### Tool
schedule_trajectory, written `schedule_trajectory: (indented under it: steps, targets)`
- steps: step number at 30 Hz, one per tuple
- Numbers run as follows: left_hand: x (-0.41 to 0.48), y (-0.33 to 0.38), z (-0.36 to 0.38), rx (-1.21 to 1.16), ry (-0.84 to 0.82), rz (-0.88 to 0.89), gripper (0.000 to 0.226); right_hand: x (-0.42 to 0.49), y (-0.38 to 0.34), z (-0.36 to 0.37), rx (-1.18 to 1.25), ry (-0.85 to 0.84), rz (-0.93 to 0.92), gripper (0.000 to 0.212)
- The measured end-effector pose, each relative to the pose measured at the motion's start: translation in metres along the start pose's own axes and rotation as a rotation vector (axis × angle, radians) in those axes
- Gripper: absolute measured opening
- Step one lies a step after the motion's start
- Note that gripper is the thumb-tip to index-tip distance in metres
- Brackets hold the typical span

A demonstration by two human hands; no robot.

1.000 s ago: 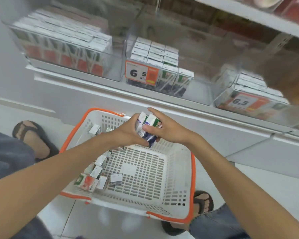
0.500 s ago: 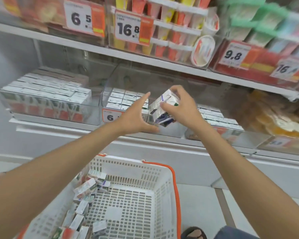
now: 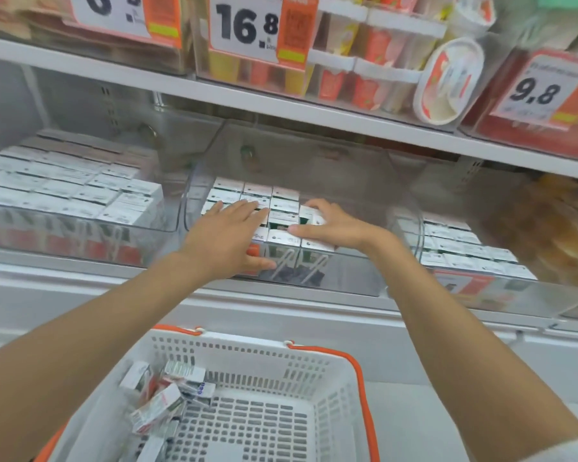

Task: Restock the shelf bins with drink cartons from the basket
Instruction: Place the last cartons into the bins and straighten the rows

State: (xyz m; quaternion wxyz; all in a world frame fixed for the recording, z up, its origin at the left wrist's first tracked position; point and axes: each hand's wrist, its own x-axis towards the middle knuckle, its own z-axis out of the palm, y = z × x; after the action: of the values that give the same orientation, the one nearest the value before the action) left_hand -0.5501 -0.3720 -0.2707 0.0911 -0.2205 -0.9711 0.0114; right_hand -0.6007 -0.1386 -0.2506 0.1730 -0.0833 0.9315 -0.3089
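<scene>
Nearest, low in the view, the basket [image 3: 357, 365] stands under the shelf. The loose drink cartons [image 3: 161, 398] are heaped in its left corner, tumbled on their sides with their long axes pointing several ways.

Above and beyond it, both arms reach up to the middle bin [image 3: 354, 275]. The left hand [image 3: 227, 235] lies palm down with straight fingers on the tops of the left-hand columns, grasping nothing. Just beside it, the right hand [image 3: 331, 225] curls its fingers over one carton [image 3: 309, 213] at the right end of the rows and grips it. That carton stands upright, long axis vertical, apparently being seated among its neighbours.

The decisive relation is that the remaining stock lies below the hands and to the person's left. The left hand is therefore judged the nearer to the heap. Each carton picked there would likely need turning upright to match the bin.

Farther back, the packed rows [image 3: 257, 191] fill the left part of the middle bin. A fuller left bin [image 3: 80, 228] and a right bin [image 3: 464, 255] flank it, under an upper shelf carrying a price tag [image 3: 247, 25].
</scene>
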Motion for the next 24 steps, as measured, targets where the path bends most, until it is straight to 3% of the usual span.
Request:
schedule_trajectory:
  steps: [2,6,11,16,20,24]
  targets:
    - [0.000,0.001,0.000,-0.003,0.022,0.001,0.100,0.003,0.000,0.001,0.053,-0.054,0.025,0.113]
    - [-0.001,0.004,-0.003,-0.019,0.004,-0.018,0.099,0.006,-0.008,0.007,-0.137,-0.041,0.105,0.128]
    - [-0.002,0.004,-0.007,-0.037,-0.050,-0.026,0.101,-0.005,-0.006,0.013,-0.027,0.056,0.094,0.102]
    - [-0.001,0.005,-0.004,-0.034,-0.048,-0.039,0.102,-0.006,-0.007,0.009,-0.011,-0.093,0.108,0.120]
    - [-0.001,0.002,-0.001,-0.039,-0.042,-0.036,0.103,-0.005,-0.002,0.005,-0.005,-0.040,0.030,0.113]
    - [-0.001,0.003,0.003,-0.027,0.008,-0.037,0.101,-0.004,0.009,0.000,0.112,-0.198,-0.003,0.103]
